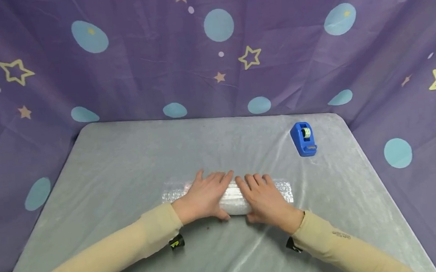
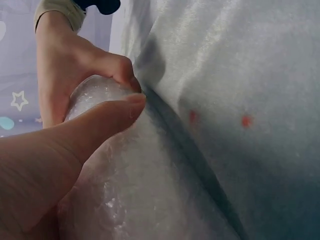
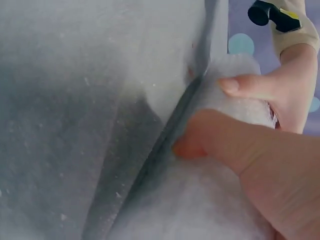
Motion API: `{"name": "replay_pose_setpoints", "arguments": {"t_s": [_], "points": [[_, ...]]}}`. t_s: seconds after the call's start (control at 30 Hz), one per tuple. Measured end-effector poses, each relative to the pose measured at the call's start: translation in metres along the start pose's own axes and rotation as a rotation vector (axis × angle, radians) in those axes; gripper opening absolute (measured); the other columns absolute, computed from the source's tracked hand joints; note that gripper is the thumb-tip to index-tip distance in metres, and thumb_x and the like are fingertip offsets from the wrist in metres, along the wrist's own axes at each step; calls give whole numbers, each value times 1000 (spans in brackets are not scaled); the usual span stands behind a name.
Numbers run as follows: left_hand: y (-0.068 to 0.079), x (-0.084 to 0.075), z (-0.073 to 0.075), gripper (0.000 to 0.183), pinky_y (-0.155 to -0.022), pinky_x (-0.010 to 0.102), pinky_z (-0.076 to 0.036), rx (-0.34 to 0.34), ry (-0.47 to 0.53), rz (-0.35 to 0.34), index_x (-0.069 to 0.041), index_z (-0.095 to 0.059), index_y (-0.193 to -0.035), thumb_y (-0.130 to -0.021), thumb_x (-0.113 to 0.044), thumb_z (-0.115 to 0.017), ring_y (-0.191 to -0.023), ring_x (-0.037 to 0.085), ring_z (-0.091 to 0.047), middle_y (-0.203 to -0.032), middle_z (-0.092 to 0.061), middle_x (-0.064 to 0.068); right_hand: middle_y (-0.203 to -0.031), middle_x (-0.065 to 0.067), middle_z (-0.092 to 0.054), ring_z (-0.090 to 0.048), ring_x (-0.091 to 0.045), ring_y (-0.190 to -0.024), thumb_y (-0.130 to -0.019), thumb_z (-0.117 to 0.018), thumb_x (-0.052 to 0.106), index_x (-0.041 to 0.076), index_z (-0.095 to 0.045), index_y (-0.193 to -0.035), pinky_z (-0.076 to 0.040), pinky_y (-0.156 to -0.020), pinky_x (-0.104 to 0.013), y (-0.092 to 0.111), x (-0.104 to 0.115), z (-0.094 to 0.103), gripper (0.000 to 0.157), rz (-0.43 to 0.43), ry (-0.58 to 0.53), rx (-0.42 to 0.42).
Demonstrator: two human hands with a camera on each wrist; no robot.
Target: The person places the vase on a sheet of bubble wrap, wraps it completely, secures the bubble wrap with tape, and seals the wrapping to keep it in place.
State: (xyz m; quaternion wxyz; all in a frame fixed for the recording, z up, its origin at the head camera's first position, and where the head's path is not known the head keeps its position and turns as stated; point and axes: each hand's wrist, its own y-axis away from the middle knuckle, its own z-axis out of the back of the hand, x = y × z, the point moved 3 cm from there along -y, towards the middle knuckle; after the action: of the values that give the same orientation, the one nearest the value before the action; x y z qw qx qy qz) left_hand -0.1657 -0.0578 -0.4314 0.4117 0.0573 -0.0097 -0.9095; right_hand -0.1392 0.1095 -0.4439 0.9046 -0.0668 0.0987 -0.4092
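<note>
A roll of clear bubble wrap (image 1: 234, 201) lies crosswise on the table, its bubbly ends sticking out past both hands. My left hand (image 1: 205, 197) grips the roll left of its middle, fingers over the top and thumb along the near side. Just to the right, my right hand (image 1: 266, 200) holds it the same way, a short stretch of wrap showing between them. In the left wrist view the left thumb presses on the shiny wrap (image 2: 135, 185). The right wrist view has the right thumb curled against the wrap (image 3: 200, 200). Whatever the roll may contain is hidden.
A blue tape dispenser (image 1: 302, 144) with a small roll of tape stands at the back right of the table. Grey cloth with creases covers the table (image 1: 156, 155). A purple patterned curtain (image 1: 179, 61) hangs behind and along both sides.
</note>
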Motion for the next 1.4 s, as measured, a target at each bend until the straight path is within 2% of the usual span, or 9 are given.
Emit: {"name": "replay_pose_setpoints", "arguments": {"t_s": [0.2,0.33,0.6,0.73,0.97,1.07,1.23,1.3,1.4], "points": [[5,-1,0,125,-99,64,-27,1,68,22,-9,-23,-148,-52,-69,-77,-129,30,-39,-143,-39,15,-111,-12,-53,-51,-29,-96,-54,-81,50,5,-38,-135,-43,-79,-46,-1,-6,3,103,52,-96,115],[7,-3,5,122,-96,63,-32,-83,69,30,-11,-27,-144,-49,-68,-79,-128,33,-39,-142,-36,18,-112,-11,-54,-52,-27,-98,-55,-80,50,6,-38,-137,-44,-80,-45,-6,-11,5,102,71,-135,167],[20,-19,10,81,-85,48,-42,-303,-135,-62,-3,-49,-118,-64,-57,-76,-99,28,-52,-107,-52,12,-113,-9,-57,-54,-26,-98,-52,-78,48,6,-41,-134,-46,-79,-44,-18,-19,9,100,50,-182,224],[25,-27,2,78,-92,49,-42,-359,-262,-73,5,-50,-123,-70,-49,-72,-106,32,-54,-113,-55,18,-114,-7,-57,-54,-25,-99,-51,-79,48,8,-41,-135,-46,-81,-44,-22,-23,8,100,25,-212,282],[25,-28,-14,92,-105,62,-21,-301,-345,1,6,-34,-140,-68,-35,-74,-133,33,-36,-140,-42,21,-124,-8,-54,-52,-27,-111,-56,-78,46,11,-33,-141,-42,-92,-47,-31,-29,10,102,-47,-224,427],[21,-25,-17,108,-102,69,-15,-274,-342,22,4,-30,-142,-58,-40,-82,-135,32,-33,-143,-39,19,-129,-11,-50,-47,-30,-119,-58,-76,49,10,-26,-145,-37,-98,-50,-35,-29,12,108,-76,-209,473],[14,-19,-19,125,-100,71,-16,-277,-321,24,1,-32,-141,-40,-47,-88,-131,31,-37,-138,-42,17,-139,-15,-40,-32,-35,-132,-61,-74,55,12,-17,-149,-25,-105,-56,-36,-29,13,114,-116,-141,509],[10,-15,-18,121,-99,71,-16,-276,-322,26,0,-34,-140,-43,-48,-88,-130,31,-38,-136,-44,15,-143,-18,-34,-26,-38,-135,-64,-73,56,12,-15,-150,-21,-106,-58,-35,-27,16,112,-108,-103,505],[4,-8,-16,115,-99,72,-14,-258,-316,41,-3,-37,-138,-48,-53,-86,-128,31,-40,-132,-48,13,-143,-22,-34,-28,-41,-134,-69,-73,55,9,-18,-149,-24,-105,-58,-32,-19,23,108,-50,-26,412]]}}
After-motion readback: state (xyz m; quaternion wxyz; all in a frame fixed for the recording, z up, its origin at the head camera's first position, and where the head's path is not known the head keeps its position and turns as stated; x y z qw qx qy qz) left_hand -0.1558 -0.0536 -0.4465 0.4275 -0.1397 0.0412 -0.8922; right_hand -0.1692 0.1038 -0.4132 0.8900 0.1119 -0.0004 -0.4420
